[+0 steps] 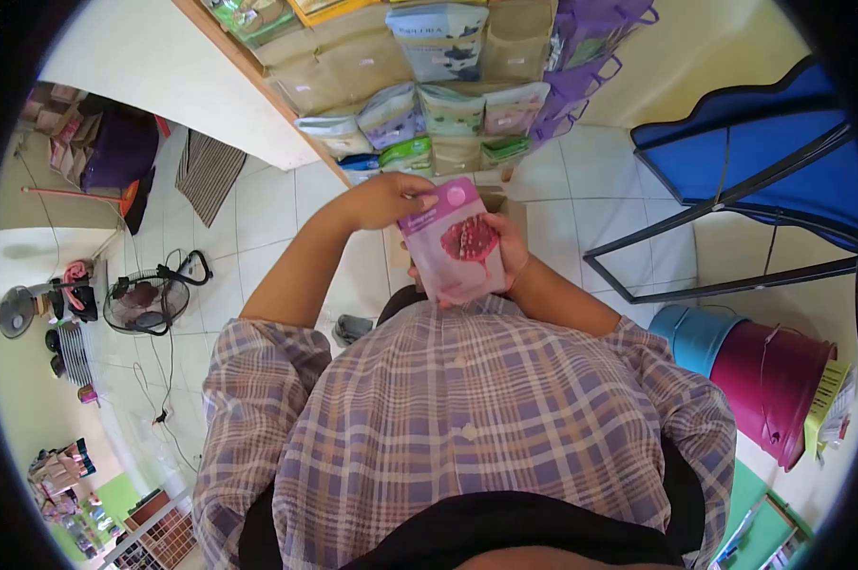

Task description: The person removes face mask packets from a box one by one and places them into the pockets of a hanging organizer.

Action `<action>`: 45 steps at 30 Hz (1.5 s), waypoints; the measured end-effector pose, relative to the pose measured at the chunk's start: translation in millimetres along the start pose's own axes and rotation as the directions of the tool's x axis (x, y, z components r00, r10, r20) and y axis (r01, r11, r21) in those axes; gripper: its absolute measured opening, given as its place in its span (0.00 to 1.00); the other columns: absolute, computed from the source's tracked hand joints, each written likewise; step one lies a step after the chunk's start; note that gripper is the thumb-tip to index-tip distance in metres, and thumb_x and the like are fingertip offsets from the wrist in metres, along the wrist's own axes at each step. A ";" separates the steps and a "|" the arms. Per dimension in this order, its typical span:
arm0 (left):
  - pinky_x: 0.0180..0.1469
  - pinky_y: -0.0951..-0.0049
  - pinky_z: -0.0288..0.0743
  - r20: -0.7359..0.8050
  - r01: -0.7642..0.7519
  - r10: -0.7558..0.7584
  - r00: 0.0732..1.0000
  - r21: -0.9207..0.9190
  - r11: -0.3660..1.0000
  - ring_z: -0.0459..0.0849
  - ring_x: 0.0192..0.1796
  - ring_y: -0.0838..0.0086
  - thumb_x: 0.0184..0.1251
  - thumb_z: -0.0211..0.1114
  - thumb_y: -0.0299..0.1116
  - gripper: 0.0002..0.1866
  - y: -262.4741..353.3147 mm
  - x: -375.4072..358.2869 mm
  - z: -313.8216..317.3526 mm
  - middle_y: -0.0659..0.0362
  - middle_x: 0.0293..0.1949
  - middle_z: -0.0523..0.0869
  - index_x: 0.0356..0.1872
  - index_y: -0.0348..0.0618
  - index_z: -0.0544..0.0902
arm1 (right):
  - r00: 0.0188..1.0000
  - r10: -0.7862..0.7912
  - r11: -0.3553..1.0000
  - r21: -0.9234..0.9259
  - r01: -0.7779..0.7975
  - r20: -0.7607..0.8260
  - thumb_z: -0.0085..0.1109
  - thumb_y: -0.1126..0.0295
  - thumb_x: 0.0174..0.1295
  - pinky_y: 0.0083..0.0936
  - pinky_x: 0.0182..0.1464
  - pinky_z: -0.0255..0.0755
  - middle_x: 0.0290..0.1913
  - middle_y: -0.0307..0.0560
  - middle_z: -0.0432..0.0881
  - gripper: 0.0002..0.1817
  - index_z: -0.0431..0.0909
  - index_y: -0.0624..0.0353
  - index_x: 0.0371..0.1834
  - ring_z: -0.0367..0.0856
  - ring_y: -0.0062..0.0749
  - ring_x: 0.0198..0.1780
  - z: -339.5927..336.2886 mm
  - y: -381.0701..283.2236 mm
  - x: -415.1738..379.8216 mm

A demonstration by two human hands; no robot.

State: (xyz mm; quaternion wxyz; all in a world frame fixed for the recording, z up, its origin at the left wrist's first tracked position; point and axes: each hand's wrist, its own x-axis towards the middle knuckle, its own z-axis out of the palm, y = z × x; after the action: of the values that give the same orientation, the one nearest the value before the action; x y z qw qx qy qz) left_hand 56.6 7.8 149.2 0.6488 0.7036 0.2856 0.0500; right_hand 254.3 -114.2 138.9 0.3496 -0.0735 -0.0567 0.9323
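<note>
A pink and purple sachet (pixel 440 258) with a picture of a cut pomegranate is held up in front of my body, tilted slightly. My left hand (pixel 391 201) pinches its top left corner, thumb over the front. My right hand (pixel 511 249) grips the right edge from behind, and some of its fingers are hidden by the sachet. Partly covered behind the sachet and hands is an open cardboard box (pixel 516 220). Beyond them hangs a beige pocket organizer (pixel 339 62) filled with pouches, including a light blue pouch (pixel 438 43) and several pastel ones.
Purple hanging pockets (pixel 581 66) adjoin the organizer. At right, a blue board on a black frame (pixel 733 204) leans near stacked blue and magenta buckets (pixel 766 380). A fan (pixel 146 302) with a trailing cable lies on the tiled floor at left, near a striped mat (pixel 209 174).
</note>
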 end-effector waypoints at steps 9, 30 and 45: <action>0.47 0.73 0.79 -0.414 0.054 -0.250 0.875 -0.431 0.901 0.84 0.47 0.69 0.48 0.80 0.44 0.40 -11.7 -16.0 41.7 0.49 0.50 0.81 0.60 0.35 0.71 | 0.878 -0.173 0.920 -0.392 -0.019 -0.447 0.57 0.69 0.64 0.63 0.46 0.79 0.57 0.53 0.76 0.22 0.68 0.60 0.61 0.77 0.53 0.58 -10.2 -3.4 -13.7; 0.56 0.68 0.76 -0.554 -0.371 -0.299 0.777 -0.786 0.495 0.82 0.51 0.70 0.60 0.67 0.21 0.21 -50.7 -1.3 124.8 0.56 0.50 0.83 0.55 0.41 0.73 | 0.683 -0.385 0.869 -0.493 0.042 -0.620 0.59 0.54 0.66 0.38 0.59 0.70 0.62 0.43 0.72 0.29 0.63 0.53 0.66 0.77 0.33 0.56 -55.3 12.0 -16.7; 0.44 0.73 0.80 -0.259 -0.114 -0.362 0.895 -0.919 0.377 0.85 0.43 0.72 0.70 0.62 0.38 0.18 -45.1 -10.7 118.6 0.56 0.47 0.84 0.55 0.38 0.76 | 0.803 -0.087 0.768 -0.553 -0.323 -0.590 0.63 0.68 0.62 0.32 0.32 0.83 0.54 0.45 0.77 0.25 0.68 0.55 0.61 0.79 0.36 0.53 -28.1 -15.7 -32.1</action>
State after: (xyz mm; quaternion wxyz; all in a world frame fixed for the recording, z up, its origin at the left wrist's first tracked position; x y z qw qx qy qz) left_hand 84.8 -102.4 91.9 0.8513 0.1721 0.3951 0.2992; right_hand 293.2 -122.1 116.8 0.2417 -0.4720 -0.2496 0.8102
